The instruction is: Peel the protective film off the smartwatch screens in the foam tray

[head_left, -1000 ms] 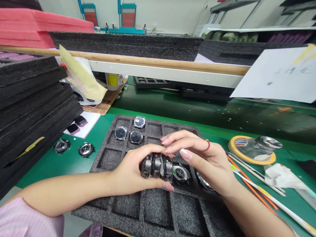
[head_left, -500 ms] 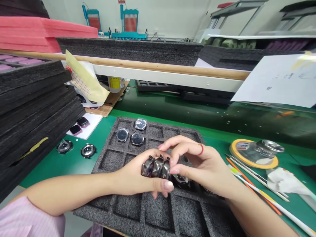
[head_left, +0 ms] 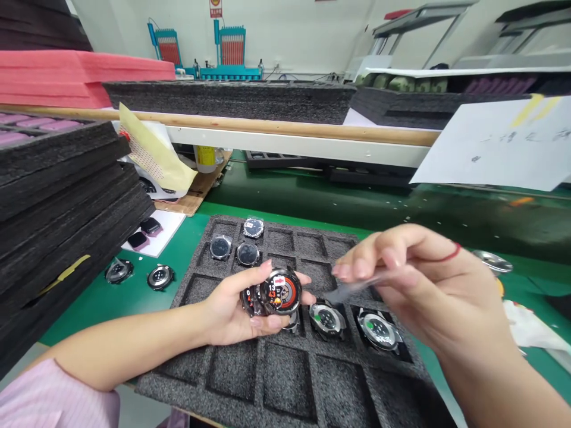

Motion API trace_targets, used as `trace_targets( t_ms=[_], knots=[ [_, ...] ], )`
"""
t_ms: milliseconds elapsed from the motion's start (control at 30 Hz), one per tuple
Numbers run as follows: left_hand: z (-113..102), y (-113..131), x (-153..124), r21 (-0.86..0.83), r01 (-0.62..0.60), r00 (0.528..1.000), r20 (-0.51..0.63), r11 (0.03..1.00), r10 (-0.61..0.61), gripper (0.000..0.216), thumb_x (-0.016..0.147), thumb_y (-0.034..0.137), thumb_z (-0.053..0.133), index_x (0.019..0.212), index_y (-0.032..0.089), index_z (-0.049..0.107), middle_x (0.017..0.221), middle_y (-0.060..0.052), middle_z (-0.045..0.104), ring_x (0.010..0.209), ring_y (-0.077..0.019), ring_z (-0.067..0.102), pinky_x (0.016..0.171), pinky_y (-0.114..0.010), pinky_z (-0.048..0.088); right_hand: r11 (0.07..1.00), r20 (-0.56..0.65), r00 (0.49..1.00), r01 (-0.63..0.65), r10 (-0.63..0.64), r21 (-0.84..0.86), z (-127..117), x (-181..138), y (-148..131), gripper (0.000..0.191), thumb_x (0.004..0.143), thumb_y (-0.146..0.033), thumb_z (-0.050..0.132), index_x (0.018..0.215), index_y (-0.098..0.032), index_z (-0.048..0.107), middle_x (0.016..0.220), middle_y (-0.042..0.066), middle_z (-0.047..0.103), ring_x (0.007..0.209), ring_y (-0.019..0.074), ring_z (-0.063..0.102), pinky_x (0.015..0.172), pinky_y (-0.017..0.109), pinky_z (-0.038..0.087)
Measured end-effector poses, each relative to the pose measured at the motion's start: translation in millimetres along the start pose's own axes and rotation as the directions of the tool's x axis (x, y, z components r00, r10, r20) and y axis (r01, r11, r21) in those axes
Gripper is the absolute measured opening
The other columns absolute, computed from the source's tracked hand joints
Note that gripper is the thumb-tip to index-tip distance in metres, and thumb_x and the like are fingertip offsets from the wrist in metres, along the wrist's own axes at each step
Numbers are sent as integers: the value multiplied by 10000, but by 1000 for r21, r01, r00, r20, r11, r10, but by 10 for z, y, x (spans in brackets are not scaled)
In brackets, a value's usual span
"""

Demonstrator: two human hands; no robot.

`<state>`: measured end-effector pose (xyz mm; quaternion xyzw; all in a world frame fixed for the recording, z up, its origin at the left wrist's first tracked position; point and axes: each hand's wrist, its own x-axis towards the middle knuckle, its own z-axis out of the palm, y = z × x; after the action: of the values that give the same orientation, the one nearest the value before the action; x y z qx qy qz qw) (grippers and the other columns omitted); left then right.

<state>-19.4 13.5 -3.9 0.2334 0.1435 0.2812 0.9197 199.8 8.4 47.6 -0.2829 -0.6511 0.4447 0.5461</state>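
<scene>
My left hand (head_left: 236,309) grips a stack of round watch cases (head_left: 272,294) over a black foam tray (head_left: 285,374); the front case shows a lit dial with red and orange marks. My right hand (head_left: 414,279) is raised to the right of them, fingers pinched on a thin clear film (head_left: 352,289) that is blurred by motion. Two more watch cases (head_left: 328,318) lie in tray pockets below my right hand. Three film-covered cases (head_left: 247,252) sit in the tray's far-left pockets.
A tall stack of black foam trays (head_left: 57,196) stands at the left, with two loose cases (head_left: 159,276) and two square watches (head_left: 145,232) on the green mat beside it. A white sheet (head_left: 495,148) hangs at the right; a tape roll and jar lid (head_left: 493,261) lie behind my right hand.
My left hand has turned the stack so the front dial faces up. My right hand has pulled away up and to the right, drawing a clear film off.
</scene>
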Motion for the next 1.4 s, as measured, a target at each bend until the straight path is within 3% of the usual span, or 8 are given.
trace_targets(
  t_ms=[133,267,467,600,833,933,1167,1400],
  knots=[
    [16,3,-15,0,22,998,51,1000,-22,464,821,509,749,1073,122,707,927,-119,715,484,-67,479,378,-192,165,998,-247,967,-58,55,-4,-7,19,55,190,761,-276,856,901,-279,727,779,-24,756,708,123,727,696,220,627],
    [11,-4,-23,40,23,997,75,999,-26,458,819,522,747,1034,120,697,890,-112,711,460,-61,476,371,-184,142,991,-274,956,-123,106,-46,26,42,91,327,711,-267,887,1012,-297,763,885,-6,785,791,142,749,768,250,645],
    [6,-17,-19,66,-8,994,111,998,1,437,843,515,724,1012,112,703,876,-107,710,432,-55,473,350,-179,158,996,-347,936,-82,61,-47,43,48,97,137,686,-312,900,730,-262,780,882,9,773,829,156,730,769,263,645],
    [8,-25,-15,57,2,994,113,998,-9,406,855,493,709,991,111,703,880,-106,705,436,-60,489,346,-175,159,997,-343,938,-65,43,-52,40,36,116,89,751,-308,858,769,-280,775,811,-8,746,729,132,685,689,245,624],
    [15,-12,-17,32,55,997,59,998,-57,414,827,477,736,1012,108,698,880,-112,703,456,-67,493,354,-179,131,979,-286,958,-79,22,-190,113,13,109,117,774,-359,834,848,-287,778,790,7,744,705,161,690,659,289,620],
    [2,-21,-12,28,55,996,71,998,-57,461,819,522,743,1024,113,695,890,-114,705,464,-72,501,357,-186,141,956,-203,978,-9,-53,-293,193,-15,73,117,816,-334,791,757,-259,723,765,19,716,717,167,682,620,267,596],
    [-41,-54,-7,44,59,996,64,997,-62,481,836,582,700,893,107,650,703,-41,593,463,-68,457,390,-193,150,827,119,968,251,-222,-503,354,-155,30,165,851,-101,705,892,-261,704,765,4,722,681,147,672,597,268,557],
    [-28,-70,-28,133,44,999,26,990,-48,502,835,619,676,848,122,604,641,-15,527,451,-75,433,398,-209,175,743,172,947,320,-272,-588,416,-163,67,232,857,-75,671,972,-274,694,762,11,720,647,164,674,558,294,570]
  ],
)
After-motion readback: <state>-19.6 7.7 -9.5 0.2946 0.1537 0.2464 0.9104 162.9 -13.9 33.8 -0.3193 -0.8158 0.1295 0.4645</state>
